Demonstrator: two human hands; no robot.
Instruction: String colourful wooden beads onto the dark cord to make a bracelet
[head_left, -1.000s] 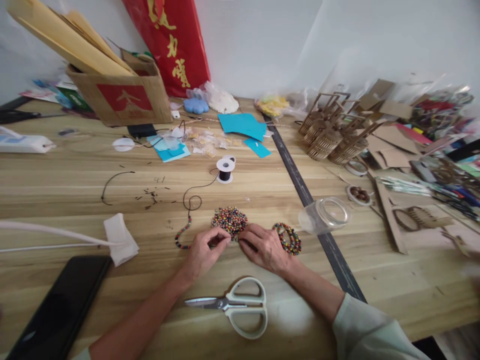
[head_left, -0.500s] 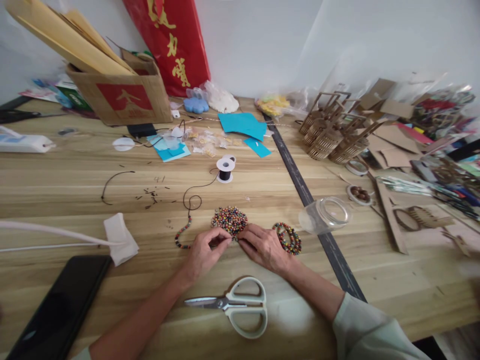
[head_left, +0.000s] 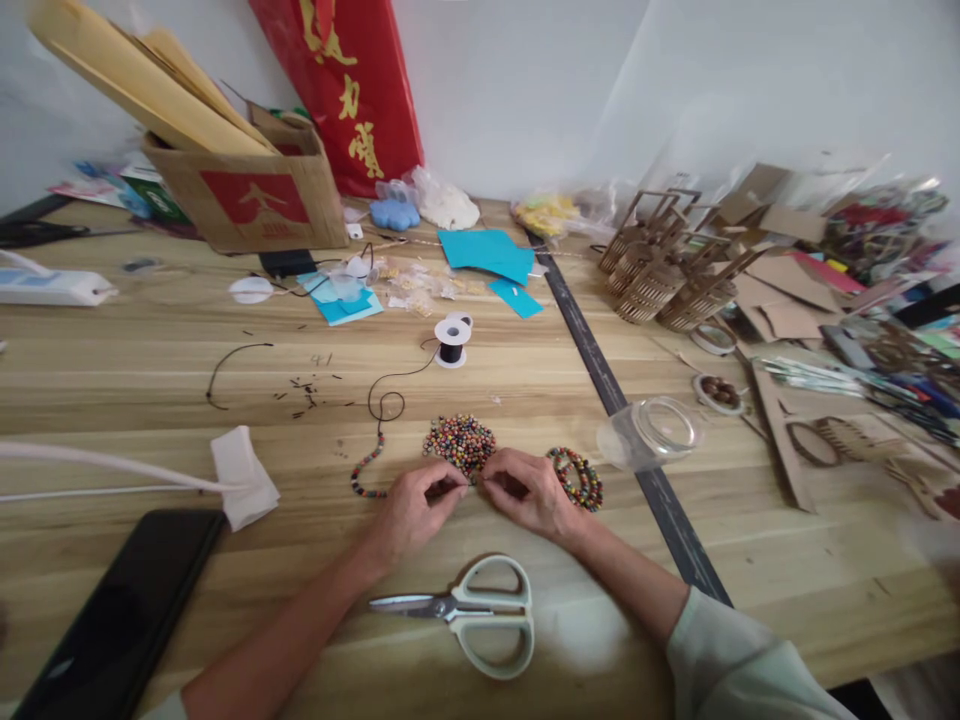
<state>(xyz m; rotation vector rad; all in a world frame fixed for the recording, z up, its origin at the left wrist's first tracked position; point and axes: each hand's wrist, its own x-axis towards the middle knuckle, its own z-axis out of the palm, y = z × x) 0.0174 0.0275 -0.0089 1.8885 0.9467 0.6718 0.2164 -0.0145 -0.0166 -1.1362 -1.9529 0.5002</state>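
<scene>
My left hand (head_left: 416, 500) is closed in a pinch on a black cord strung with small coloured beads (head_left: 358, 472), which curves out to its left. My right hand (head_left: 529, 490) faces it, thumb and forefinger pressed together; whatever lies between those tips is too small to make out. Just beyond both hands is a heap of loose multicoloured beads (head_left: 459, 440). From the strung beads the cord loops up to a white spool (head_left: 451, 342) wound with black cord. Coiled beaded strands (head_left: 576, 478) lie right of my right hand.
Scissors with pale handles (head_left: 491, 612) lie in front of my hands. A black phone (head_left: 124, 610) is at the lower left, and a clear plastic jar (head_left: 649, 435) on its side at right. Black cord snippets (head_left: 304, 392), blue cards (head_left: 487, 252) and wooden baskets (head_left: 652, 285) are farther back.
My right hand has lifted and turned slightly, its fingers now in a clear pinch near the left fingertips. The left hand has shifted a little. The whole view has moved slightly.
</scene>
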